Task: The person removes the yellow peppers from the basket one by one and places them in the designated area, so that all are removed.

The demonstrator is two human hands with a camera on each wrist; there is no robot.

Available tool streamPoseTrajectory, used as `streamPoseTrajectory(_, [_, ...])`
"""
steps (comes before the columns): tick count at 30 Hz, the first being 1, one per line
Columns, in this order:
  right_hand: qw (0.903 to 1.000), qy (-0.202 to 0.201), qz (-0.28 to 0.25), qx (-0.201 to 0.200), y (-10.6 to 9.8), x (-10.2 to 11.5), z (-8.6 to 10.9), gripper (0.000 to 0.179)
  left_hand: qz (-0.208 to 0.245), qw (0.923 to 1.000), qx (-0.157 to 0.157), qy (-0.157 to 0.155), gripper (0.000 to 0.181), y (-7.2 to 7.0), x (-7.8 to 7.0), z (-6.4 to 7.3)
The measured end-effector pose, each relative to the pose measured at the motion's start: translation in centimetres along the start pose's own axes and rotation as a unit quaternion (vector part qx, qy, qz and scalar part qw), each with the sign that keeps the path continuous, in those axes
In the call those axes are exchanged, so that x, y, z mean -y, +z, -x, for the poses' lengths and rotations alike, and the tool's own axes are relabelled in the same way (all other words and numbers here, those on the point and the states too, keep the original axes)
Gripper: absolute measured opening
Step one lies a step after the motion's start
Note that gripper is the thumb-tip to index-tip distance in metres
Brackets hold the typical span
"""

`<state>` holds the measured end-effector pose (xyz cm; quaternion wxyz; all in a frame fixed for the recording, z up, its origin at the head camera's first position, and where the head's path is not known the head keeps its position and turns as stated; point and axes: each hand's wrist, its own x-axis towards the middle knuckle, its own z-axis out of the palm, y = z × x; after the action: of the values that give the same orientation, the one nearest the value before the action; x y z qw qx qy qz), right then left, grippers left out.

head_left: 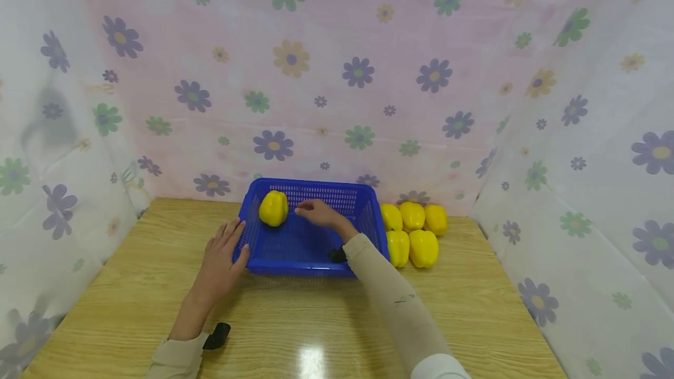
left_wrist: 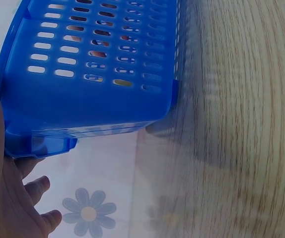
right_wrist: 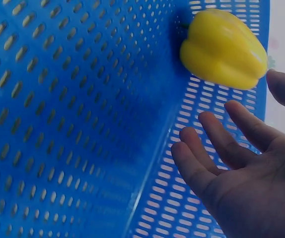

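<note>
A yellow bell pepper [head_left: 273, 209] stands in the left part of a blue plastic basket [head_left: 316, 268]. Inside the basket, my right hand [head_left: 320, 214] is to the right of this pepper, its fingers spread and slightly bent. In the right wrist view the pepper [right_wrist: 223, 49] is apart from the fingers, and nothing lies in the palm. My left hand [head_left: 223, 256] rests on the basket's left rim with its fingers extended. The left wrist view shows that hand [left_wrist: 18, 198] against the rim, some fingers beyond it.
Several yellow bell peppers [head_left: 412, 216] sit in two rows on the wooden table [head_left: 295, 326], close to the basket's right side. A flower-patterned curtain [head_left: 326, 75] surrounds the table at the back and both sides. Each wrist carries a black camera [head_left: 217, 336].
</note>
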<state>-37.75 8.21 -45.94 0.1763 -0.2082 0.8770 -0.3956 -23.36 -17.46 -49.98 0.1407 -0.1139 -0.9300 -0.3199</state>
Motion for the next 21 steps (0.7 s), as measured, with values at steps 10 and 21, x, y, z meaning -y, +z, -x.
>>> streamPoseTrajectory(10, [0.9998, 0.017, -0.007, -0.008, 0.8, 0.3, -0.7, 0.055, -0.008, 1.0, -0.003, -0.001, 0.058, 0.0, -0.2, 0.0])
streamPoseTrajectory(21, [0.9993, 0.024, -0.009, -0.027, 1.8, 1.3, -2.0, 0.061, -0.01, 0.9999, -0.007, 0.001, 0.058, 0.1, 0.0, 0.1])
